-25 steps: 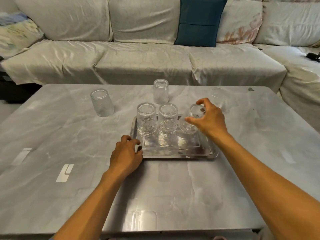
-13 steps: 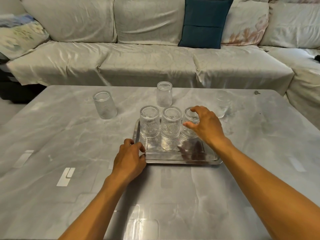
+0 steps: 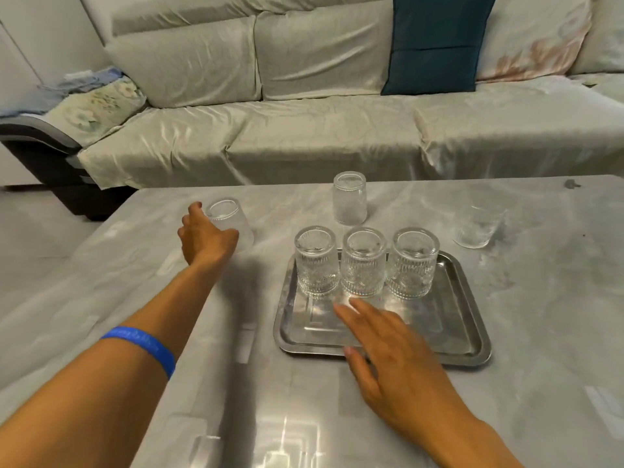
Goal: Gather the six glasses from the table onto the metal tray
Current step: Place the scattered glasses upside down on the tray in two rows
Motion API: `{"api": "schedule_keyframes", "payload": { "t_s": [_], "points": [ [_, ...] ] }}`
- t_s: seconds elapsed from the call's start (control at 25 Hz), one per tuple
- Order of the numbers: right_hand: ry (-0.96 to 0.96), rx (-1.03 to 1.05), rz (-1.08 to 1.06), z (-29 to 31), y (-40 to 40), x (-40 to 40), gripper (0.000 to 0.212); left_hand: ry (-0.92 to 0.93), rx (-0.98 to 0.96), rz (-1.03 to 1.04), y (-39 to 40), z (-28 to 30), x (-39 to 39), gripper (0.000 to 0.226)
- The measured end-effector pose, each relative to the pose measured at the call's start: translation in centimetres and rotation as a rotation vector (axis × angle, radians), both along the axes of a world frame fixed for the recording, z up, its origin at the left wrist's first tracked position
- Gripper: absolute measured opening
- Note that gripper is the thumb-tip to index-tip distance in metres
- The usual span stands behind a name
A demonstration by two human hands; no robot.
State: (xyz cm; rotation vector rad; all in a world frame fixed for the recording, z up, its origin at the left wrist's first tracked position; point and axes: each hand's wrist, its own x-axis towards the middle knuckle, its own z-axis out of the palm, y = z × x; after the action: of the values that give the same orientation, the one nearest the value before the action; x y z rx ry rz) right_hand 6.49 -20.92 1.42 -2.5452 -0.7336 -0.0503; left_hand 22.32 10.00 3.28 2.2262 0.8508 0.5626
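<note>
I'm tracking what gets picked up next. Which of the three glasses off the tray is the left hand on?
The far-left glass: the left hand is closing around it. The back glass and the right glass stand untouched.

clear ribbed glasses (image 3: 363, 265) on silver tray (image 3: 466, 319); grey marbled table (image 3: 101, 282); pale cream sofa (image 3: 304, 136); dark teal cushion (image 3: 435, 42); blue wristband (image 3: 145, 346).

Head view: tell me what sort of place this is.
Most likely a home living room. A long covered sofa with a dark teal cushion runs behind a low marble-look coffee table, where glasses are being gathered onto a metal tray.
</note>
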Motion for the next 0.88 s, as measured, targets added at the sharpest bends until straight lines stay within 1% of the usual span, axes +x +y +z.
{"api": "schedule_keyframes", "payload": {
  "t_s": [0.08,0.16,0.24,0.28,0.32,0.36,0.4,0.44,0.52,0.6,0.68,0.72,0.8,0.88],
  "points": [
    [-0.063,-0.072,0.014,0.2,-0.2,0.1,0.048,-0.034,-0.156,-0.013,0.7,-0.6,2.3,0.092],
    [-0.152,-0.079,0.016,-0.6,-0.3,0.5,0.036,-0.070,-0.277,0.039,1.5,-1.8,4.0,0.090],
    [-0.160,-0.106,0.034,-1.3,-0.4,1.1,0.019,-0.068,-0.316,0.075,1.9,-2.8,4.9,0.087],
    [-0.127,-0.114,0.026,-1.3,-0.5,1.5,0.015,-0.059,-0.303,0.084,1.8,-3.0,4.9,0.087],
    [-0.070,-0.133,0.014,-1.3,-0.5,1.7,0.016,-0.069,-0.278,0.093,1.7,-2.9,4.8,0.086],
    [-0.013,-0.155,0.012,-1.4,-0.6,2.0,0.019,-0.106,-0.264,0.102,1.5,-2.7,4.4,0.086],
    [0.013,-0.179,0.012,-1.5,-0.7,2.2,0.023,-0.171,-0.289,0.105,1.3,-2.3,3.5,0.085],
    [0.024,-0.189,0.009,-1.5,-0.7,2.4,0.024,-0.255,-0.361,0.081,0.8,-1.7,2.3,0.083],
    [0.038,-0.178,-0.003,-1.6,-0.6,2.6,0.024,-0.404,-0.526,-0.056,-0.8,-0.5,-1.6,0.073],
    [0.028,-0.177,-0.015,-1.6,-0.5,2.3,0.021,-0.451,-0.587,-0.227,-2.5,0.1,-6.4,0.059],
    [0.031,-0.197,-0.022,-1.7,-0.5,1.8,0.021,-0.403,-0.557,-0.385,-4.8,0.3,-10.6,0.050],
    [0.030,-0.204,-0.025,-1.7,-0.5,1.5,0.021,-0.366,-0.515,-0.453,-5.9,0.2,-11.9,0.050],
    [0.031,-0.211,-0.027,-1.5,-0.7,0.8,0.022,-0.280,-0.396,-0.572,-8.1,0.2,-13.5,0.058],
    [0.030,-0.204,-0.020,-1.5,-0.7,0.3,0.026,-0.218,-0.304,-0.626,-9.6,0.1,-13.7,0.063]
  ]
}}
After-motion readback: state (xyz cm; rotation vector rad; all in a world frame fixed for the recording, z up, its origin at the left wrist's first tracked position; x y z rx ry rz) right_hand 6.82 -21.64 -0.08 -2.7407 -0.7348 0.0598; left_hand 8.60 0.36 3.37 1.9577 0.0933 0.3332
